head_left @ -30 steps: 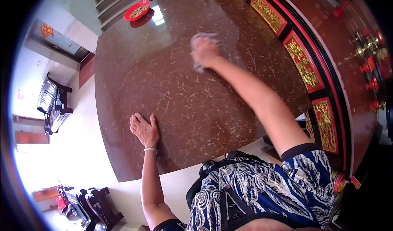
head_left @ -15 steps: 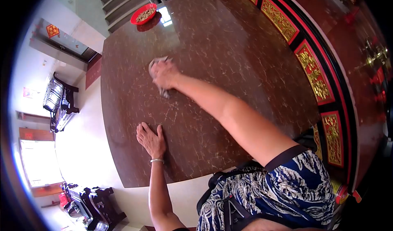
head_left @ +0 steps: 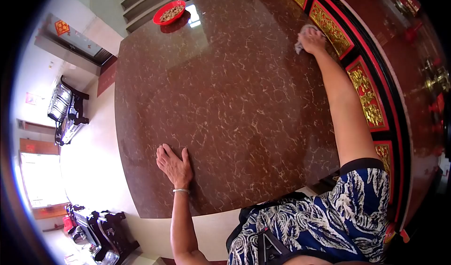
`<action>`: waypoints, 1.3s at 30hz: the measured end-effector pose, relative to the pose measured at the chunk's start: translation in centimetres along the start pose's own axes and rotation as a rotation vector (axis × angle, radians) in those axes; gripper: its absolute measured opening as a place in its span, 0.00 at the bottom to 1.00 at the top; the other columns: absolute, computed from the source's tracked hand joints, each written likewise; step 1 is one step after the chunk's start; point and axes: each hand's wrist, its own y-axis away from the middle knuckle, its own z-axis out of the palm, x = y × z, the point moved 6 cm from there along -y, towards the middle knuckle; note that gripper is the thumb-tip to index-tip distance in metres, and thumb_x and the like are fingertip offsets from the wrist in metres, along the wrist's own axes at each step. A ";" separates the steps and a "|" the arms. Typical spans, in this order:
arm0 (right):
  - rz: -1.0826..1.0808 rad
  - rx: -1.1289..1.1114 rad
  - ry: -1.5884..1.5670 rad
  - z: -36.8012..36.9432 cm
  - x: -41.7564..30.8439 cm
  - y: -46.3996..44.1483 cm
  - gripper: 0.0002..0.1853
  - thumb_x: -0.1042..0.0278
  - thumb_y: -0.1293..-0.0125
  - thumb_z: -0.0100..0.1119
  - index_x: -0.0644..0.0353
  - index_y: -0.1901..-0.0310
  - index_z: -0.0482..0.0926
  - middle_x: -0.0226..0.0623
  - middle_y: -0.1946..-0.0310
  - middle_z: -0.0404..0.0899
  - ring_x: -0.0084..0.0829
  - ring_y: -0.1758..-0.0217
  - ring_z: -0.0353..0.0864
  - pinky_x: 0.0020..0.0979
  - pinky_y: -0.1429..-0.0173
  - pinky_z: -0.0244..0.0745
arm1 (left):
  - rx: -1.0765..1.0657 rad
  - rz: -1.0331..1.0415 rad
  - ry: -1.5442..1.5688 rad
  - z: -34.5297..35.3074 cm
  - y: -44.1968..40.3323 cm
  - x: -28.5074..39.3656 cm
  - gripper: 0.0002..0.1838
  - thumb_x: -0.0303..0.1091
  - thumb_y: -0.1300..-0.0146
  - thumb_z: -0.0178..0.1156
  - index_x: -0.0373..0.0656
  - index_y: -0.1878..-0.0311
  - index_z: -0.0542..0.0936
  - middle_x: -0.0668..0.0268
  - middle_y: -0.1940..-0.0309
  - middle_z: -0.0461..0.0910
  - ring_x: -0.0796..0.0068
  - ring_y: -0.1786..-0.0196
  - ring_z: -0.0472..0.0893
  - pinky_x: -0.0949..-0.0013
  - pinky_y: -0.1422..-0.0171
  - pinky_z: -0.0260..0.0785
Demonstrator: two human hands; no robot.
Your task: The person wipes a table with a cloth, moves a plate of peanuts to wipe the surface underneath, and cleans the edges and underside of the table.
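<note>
Pressed on the brown marbled tabletop, my right hand grips a greyish cloth at the far right edge, close to the carved gold panels. Part of the cloth is hidden under my fingers. My left hand lies flat on the near left part of the table, fingers stretched out and holding nothing. A bracelet circles that wrist.
A red bowl of small light-brown pieces stands at the far left of the table. Along the right side runs a cabinet with gold carved panels. Dark wooden furniture and stairs lie beyond the table.
My right hand has swept the cloth from the left middle of the table across to the far right edge. My left hand has stayed in place.
</note>
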 end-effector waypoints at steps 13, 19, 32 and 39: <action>-0.024 0.149 0.049 0.1 8.6 13.2 0.31 0.42 0.29 0.45 0.54 0.33 0.63 0.39 0.32 0.63 0.50 0.28 0.59 0.58 0.32 0.60 | -0.012 -0.040 0.034 -0.6 0.4 -0.2 0.40 0.56 0.32 0.52 0.32 0.29 0.58 0.50 0.29 0.58 0.52 0.23 0.52 0.47 0.21 0.41; -0.067 0.183 0.107 -0.9 15.3 28.8 0.32 0.47 0.30 0.50 0.57 0.32 0.61 0.40 0.32 0.61 0.48 0.31 0.60 0.54 0.34 0.62 | 0.014 -0.020 0.056 0.1 1.0 -0.5 0.39 0.57 0.32 0.52 0.34 0.30 0.59 0.50 0.29 0.59 0.52 0.24 0.53 0.46 0.22 0.42; -0.203 0.284 0.049 -0.8 18.2 35.0 0.33 0.53 0.33 0.56 0.60 0.32 0.62 0.41 0.32 0.62 0.48 0.34 0.63 0.52 0.35 0.62 | 0.011 -0.017 0.037 0.6 0.9 -0.5 0.40 0.57 0.32 0.52 0.32 0.30 0.59 0.48 0.29 0.59 0.50 0.24 0.54 0.45 0.22 0.42; -0.227 0.327 0.080 -0.1 11.8 21.6 0.31 0.46 0.32 0.53 0.55 0.33 0.64 0.37 0.33 0.64 0.47 0.33 0.63 0.55 0.34 0.62 | 0.003 -0.023 0.024 0.5 0.6 -0.7 0.41 0.58 0.32 0.51 0.31 0.30 0.59 0.49 0.30 0.59 0.50 0.24 0.54 0.45 0.22 0.43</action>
